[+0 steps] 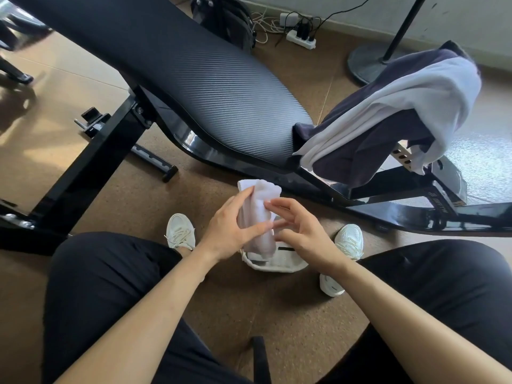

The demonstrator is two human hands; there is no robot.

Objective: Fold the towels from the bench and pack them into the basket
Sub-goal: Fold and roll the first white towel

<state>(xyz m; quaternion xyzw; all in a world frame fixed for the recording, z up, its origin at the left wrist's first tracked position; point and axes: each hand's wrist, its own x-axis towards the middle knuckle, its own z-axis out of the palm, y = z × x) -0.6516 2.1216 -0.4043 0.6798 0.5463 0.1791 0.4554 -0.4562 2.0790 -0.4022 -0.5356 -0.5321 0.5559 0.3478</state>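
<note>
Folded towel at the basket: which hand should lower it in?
Left, probably. The left hand grips the folded towel round its middle, right at the basket; the right hand only touches its edge with its fingertips.

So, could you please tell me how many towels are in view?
3. One folded white towel in the left hand above the basket; one loose white towel and one dark towel draped over the bench end. Others may lie hidden beneath.
</note>
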